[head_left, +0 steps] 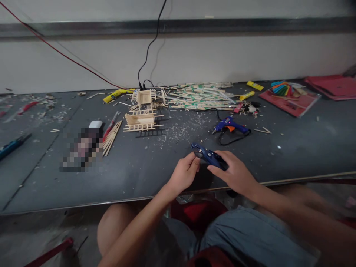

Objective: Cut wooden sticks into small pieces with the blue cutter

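Note:
My right hand (235, 173) is wrapped round a dark blue hand cutter (207, 155) just above the near edge of the dark grey table (133, 170). My left hand (184, 173) pinches at the cutter's jaw end, fingers closed; whatever sits between thumb and fingers is too small to make out. A blue hot glue gun (230, 126) with an orange trigger lies on the table just beyond my hands, its black cord looped beside it. Two small frames built of wooden sticks (141, 111) stand further back to the left.
Loose wooden sticks (111, 137) lie at the left beside a blurred-out object. A heap of wrapped sticks (200, 97), yellow tubes, coloured sticks on a red folder (289, 98) and wood chips cover the back. A black cable and a red wire run up the wall.

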Demonstrator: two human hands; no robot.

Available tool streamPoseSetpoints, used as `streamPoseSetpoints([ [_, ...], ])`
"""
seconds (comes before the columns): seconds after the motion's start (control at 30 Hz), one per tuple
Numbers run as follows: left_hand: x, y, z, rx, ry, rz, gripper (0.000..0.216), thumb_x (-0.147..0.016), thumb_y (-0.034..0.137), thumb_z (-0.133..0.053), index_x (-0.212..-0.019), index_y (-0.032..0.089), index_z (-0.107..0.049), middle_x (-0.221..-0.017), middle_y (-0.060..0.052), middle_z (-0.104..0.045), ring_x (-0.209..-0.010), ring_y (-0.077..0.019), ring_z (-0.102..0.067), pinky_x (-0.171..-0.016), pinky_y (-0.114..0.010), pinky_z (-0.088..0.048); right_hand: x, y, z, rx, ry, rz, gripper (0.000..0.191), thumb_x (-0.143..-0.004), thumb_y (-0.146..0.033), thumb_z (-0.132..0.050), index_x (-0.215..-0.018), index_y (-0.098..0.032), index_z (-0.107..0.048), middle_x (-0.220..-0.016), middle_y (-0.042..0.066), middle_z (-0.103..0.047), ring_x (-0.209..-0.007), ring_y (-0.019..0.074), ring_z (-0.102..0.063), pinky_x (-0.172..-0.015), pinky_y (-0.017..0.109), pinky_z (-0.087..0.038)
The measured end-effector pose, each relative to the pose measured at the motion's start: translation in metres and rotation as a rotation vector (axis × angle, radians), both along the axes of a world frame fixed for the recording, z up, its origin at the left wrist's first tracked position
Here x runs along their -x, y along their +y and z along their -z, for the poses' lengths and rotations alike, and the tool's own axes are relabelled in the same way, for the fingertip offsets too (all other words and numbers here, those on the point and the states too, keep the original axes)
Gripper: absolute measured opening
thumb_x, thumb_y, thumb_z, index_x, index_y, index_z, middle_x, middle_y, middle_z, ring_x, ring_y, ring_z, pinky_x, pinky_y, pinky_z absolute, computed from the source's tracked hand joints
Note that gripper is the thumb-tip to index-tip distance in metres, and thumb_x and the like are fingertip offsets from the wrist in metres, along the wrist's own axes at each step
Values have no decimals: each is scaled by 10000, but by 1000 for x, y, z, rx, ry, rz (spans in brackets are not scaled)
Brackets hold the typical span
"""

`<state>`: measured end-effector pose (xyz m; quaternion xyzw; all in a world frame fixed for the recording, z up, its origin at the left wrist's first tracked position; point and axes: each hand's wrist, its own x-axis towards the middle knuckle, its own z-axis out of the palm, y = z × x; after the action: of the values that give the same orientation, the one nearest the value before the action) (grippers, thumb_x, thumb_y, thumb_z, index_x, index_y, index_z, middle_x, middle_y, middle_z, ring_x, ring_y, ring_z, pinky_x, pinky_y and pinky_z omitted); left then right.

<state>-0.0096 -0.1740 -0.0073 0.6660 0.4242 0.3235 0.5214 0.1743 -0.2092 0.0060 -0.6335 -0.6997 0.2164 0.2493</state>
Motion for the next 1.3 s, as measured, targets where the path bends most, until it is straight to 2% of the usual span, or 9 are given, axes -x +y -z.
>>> streamPoseSetpoints([
  [0.17, -3, 1, 1, 40, 1, -20, 342, -887, 419, -328, -683, 164, -429, -587, 38, -447, -543, -69, -403, -571, -203, -333, -1, 6, 0, 22, -29, 14, 438, -752, -548, -523, -1038, -221, -580, -954, 53, -615, -888, 218, -581, -790, 346, -440],
  [0.43, -10, -1, 7, 81, -55, -64, 336, -885, 445, -314, -705, 174, -394, -569, 47, -396, -518, -68, -354, -537, -203, -310, 2, 8, -9, 85, -46, -3, 457, -785, -557, -468, -1060, -214, -593, -979, 57, -632, -921, 222, -581, -769, 327, -444],
  [0.67, -7, 1, 0, -10, 19, -65, 327, -883, 417, -329, -688, 169, -415, -585, 35, -419, -555, -81, -372, -560, -209, -310, 3, 6, -12, 59, -57, 0, 448, -779, -556, -472, -1050, -228, -615, -977, 50, -653, -910, 225, -596, -771, 337, -448],
  [0.93, -14, 0, -6, -90, 23, -121, 330, -880, 419, -337, -714, 164, -464, -605, 29, -425, -572, -86, -376, -557, -203, -302, -4, 16, -2, -75, -47, 32, 366, -739, -527, -535, -936, -249, -667, -943, 35, -692, -867, 228, -630, -755, 315, -455],
  [1.13, -16, 0, -5, -104, 31, -151, 336, -886, 420, -327, -748, 162, -493, -600, 29, -435, -558, -83, -386, -553, -198, -308, -5, 19, -2, -45, -38, 95, 407, -708, -566, -548, -898, -226, -666, -824, 35, -691, -735, 197, -623, -668, 284, -434],
  [1.3, -16, -2, -3, -109, 13, -147, 329, -884, 419, -335, -755, 162, -494, -592, 31, -424, -554, -84, -375, -555, -198, -305, -4, 17, 0, -43, -78, 90, 424, -713, -575, -526, -876, -209, -665, -870, 51, -680, -790, 205, -612, -713, 294, -426],
])
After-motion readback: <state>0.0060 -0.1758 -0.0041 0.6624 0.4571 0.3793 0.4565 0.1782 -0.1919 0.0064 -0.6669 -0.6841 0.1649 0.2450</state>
